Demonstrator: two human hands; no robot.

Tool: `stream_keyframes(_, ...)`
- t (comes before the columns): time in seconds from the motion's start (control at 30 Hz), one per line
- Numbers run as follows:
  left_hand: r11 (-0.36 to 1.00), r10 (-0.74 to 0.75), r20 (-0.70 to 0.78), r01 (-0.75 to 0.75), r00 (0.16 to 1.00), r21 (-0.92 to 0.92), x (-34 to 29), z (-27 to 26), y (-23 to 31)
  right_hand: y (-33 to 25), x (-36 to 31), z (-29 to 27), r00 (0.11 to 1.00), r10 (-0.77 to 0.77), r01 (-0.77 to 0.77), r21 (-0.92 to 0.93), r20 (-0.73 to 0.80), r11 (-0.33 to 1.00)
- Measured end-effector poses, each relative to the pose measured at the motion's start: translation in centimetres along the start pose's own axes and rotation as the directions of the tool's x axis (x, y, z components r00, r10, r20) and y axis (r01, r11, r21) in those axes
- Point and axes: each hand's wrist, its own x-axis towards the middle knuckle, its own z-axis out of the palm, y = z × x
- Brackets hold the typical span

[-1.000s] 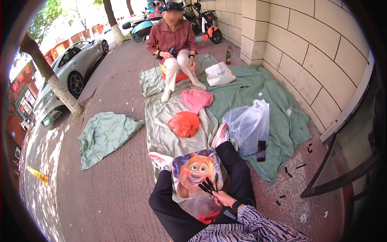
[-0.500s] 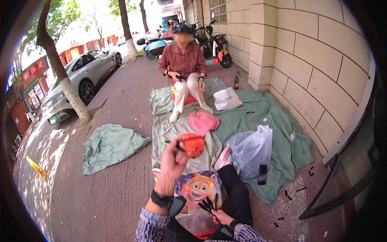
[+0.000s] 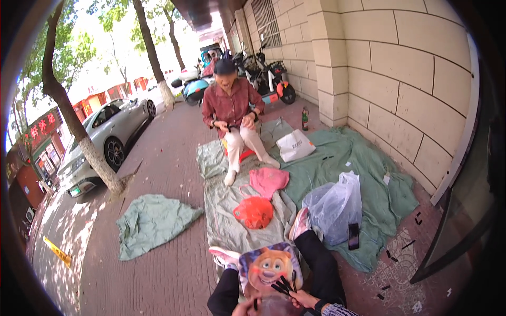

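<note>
My right hand (image 3: 303, 299) is closed around several thin black strips (image 3: 283, 286), which fan out over a square pad with a printed cartoon bear face (image 3: 262, 263). At the bottom edge, my left hand (image 3: 244, 307) is partly cut off, its fingers closed round a small black piece (image 3: 256, 304). The pad lies between my legs. Beneath my hands is a clear plastic bag (image 3: 276, 306), only partly visible. The exact kind of the black strips cannot be made out.
A red plastic bag (image 3: 254, 213) and pink cloth (image 3: 269, 180) lie ahead on grey sheeting. To the right are a translucent bag (image 3: 337, 205), a phone (image 3: 353, 236) and green sheeting (image 3: 387, 197). A seated person (image 3: 234, 116) faces me, beside a white bag (image 3: 295, 146).
My left hand has dropped from above the pad to the bottom edge, next to my right hand. The person opposite has bent their head and brought their hands closer together. My view has shifted.
</note>
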Motion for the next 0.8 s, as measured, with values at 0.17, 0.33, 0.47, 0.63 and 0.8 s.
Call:
stream_keyframes(0.17,0.996,-0.058,-0.009,0.058,0.998,0.063,1.7,4.1,-2.3,0.5,-0.3,-1.7,0.99,0.096,-0.089,0.071,-0.107,0.994)
stream_keyframes(0.33,0.993,-0.022,-0.068,0.03,0.997,0.112,-4.0,14.2,-1.0,0.1,0.0,-1.6,0.985,0.091,-0.088,0.028,-0.143,0.996)
stream_keyframes(0.47,0.99,-0.023,-0.144,0.043,0.989,0.137,-11.2,23.0,-1.2,-0.4,-0.2,-1.3,0.994,0.044,-0.041,0.033,-0.098,0.999)
stream_keyframes(0.63,0.984,-0.049,-0.233,0.087,0.971,0.156,-16.8,28.0,-3.0,1.4,1.1,-2.3,0.989,0.049,-0.052,-0.017,-0.137,0.998)
stream_keyframes(0.8,0.979,-0.13,-0.024,0.132,0.991,0.153,-14.1,22.9,-1.9,1.3,-0.1,-1.5,0.985,0.111,-0.116,-0.025,-0.135,0.993)
